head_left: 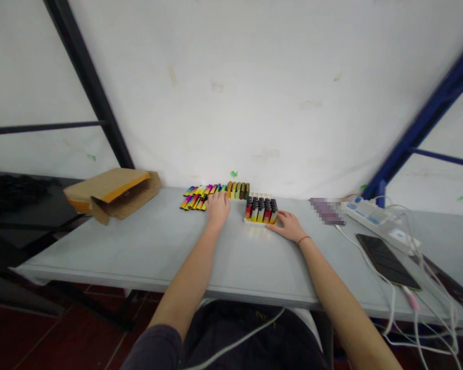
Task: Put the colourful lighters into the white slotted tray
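Note:
My left hand [218,208] reaches over the right end of the loose lighters, its fingers pointing forward and apart, with the fingertips partly hidden. Colourful lighters [195,202] lie flat in two rough rows beside it. Just beyond that hand, a block of upright lighters [238,190] with yellow, orange and green bodies stands near the wall. Held at its right side by my right hand [289,226] is a white tray [250,221], with the thumb along the front corner. Black-topped lighters [261,209] in red, yellow and pale colours stand upright in this tray.
An open brown cardboard box [113,192] lies on the left of the grey table [139,246]. To the right are a power strip [381,223], a dark phone [388,261], a pixelated device [327,211] and tangled white cables [393,303]. A white wall [254,103] closes the back.

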